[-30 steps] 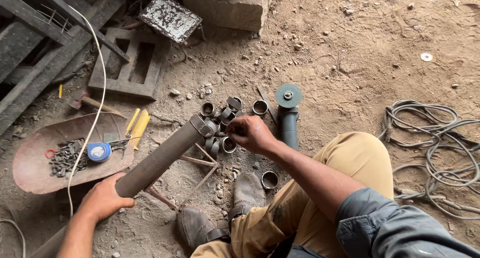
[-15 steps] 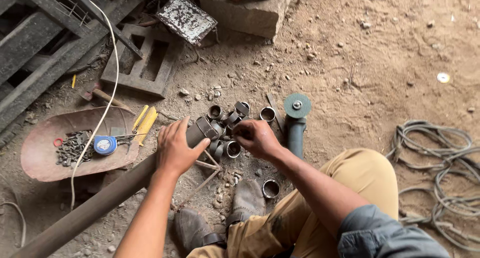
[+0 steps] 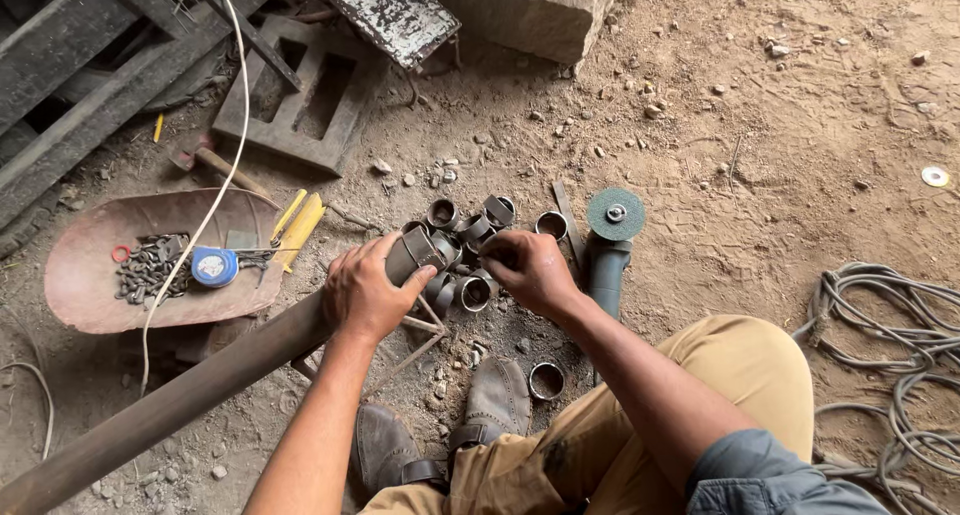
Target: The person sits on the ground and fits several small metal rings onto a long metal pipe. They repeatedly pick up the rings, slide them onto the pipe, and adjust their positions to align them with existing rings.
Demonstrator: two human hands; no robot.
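Note:
My left hand is wrapped around the upper end of a long rusty metal pipe that slopes down toward the lower left. The pipe's cut end meets a pile of several short cut pipe rings on the dirt floor. My right hand is closed over the rings at the pile's right side, fingers curled down onto one of them. One more ring lies beside my shoe. An angle grinder with a green disc lies just right of my right hand.
A rusty shallow pan at left holds bolts, a blue tape measure and tools. A white cord crosses it. Wooden beams and a metal frame lie upper left, a stone block at top, coiled cables at right.
My left hand slid up the pipe from its lower part to its cut end. The pipe has come closer to the ring pile. My right hand stayed on the rings.

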